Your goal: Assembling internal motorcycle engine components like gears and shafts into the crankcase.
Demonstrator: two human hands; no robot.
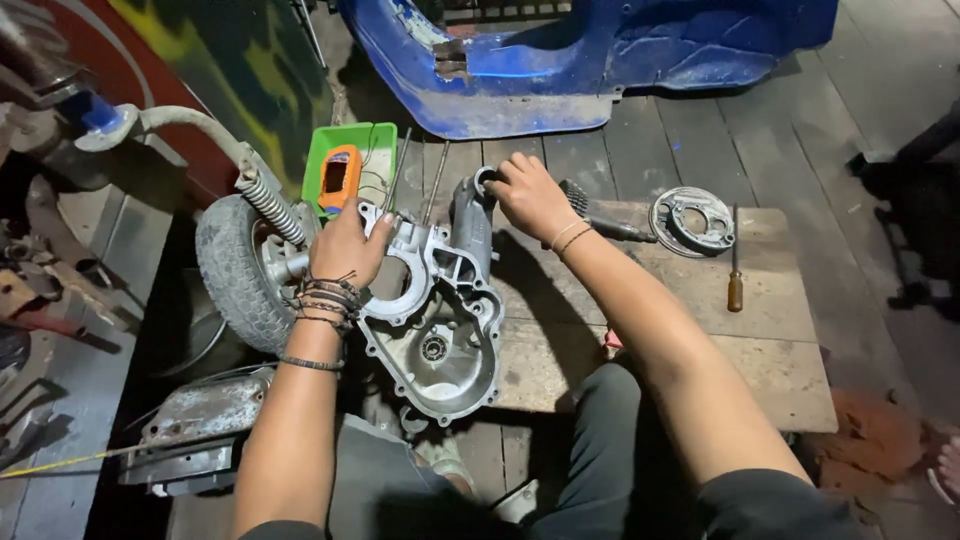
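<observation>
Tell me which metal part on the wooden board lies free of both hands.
The round brake plate, beside the screwdriver. The big engine casing is gripped by the left hand and the right hand.

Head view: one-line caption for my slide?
Both hands, left hand and right hand, grip a grey engine casing beside a small wheel.
</observation>
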